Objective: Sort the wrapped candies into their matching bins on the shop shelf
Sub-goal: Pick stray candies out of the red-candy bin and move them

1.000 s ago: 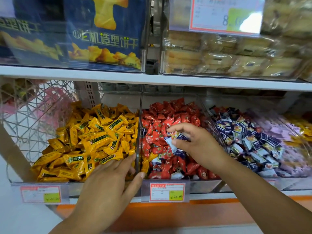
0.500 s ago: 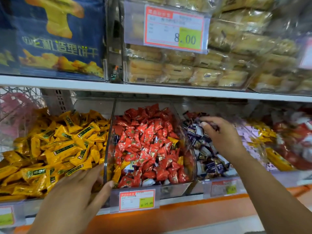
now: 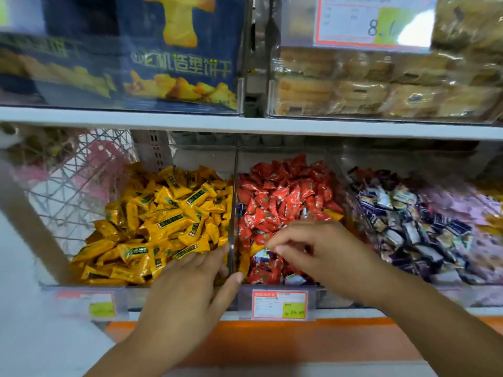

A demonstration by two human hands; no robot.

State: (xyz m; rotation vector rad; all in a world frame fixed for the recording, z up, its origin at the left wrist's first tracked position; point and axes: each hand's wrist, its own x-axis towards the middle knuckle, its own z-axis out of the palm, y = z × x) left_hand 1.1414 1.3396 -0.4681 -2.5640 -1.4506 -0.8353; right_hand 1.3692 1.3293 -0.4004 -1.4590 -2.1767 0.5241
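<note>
The left hand [image 3: 190,289] lay flat with straight fingers at the front of the divider [image 3: 233,202], fingers on the yellow side and thumb on the red side, gripping nothing. The right hand [image 3: 313,257] hung curled over the front left part of the red bin [image 3: 283,155]. Its fingertips [image 3: 273,244] were right at a stray candy [image 3: 262,253], but blur hid whether they had closed on it.

The step in hand looked like picking blue-and-white strays out of the red candies [image 3: 285,200]. The next move probably called for a firm pinch on that one wrapper alone, a lift clear of the bin's right wall, and a drop onto the blue pile [image 3: 408,229] in the next bin to the right.

The stray was small, in a white and blue wrapper, half buried and tilted among red wrappers. Another like it [image 3: 294,278] lay at the front edge. A yellow piece [image 3: 333,214] sat by the right wall, so sorting seemed unfinished. The yellow candies [image 3: 168,219] filled the left bin.
</note>
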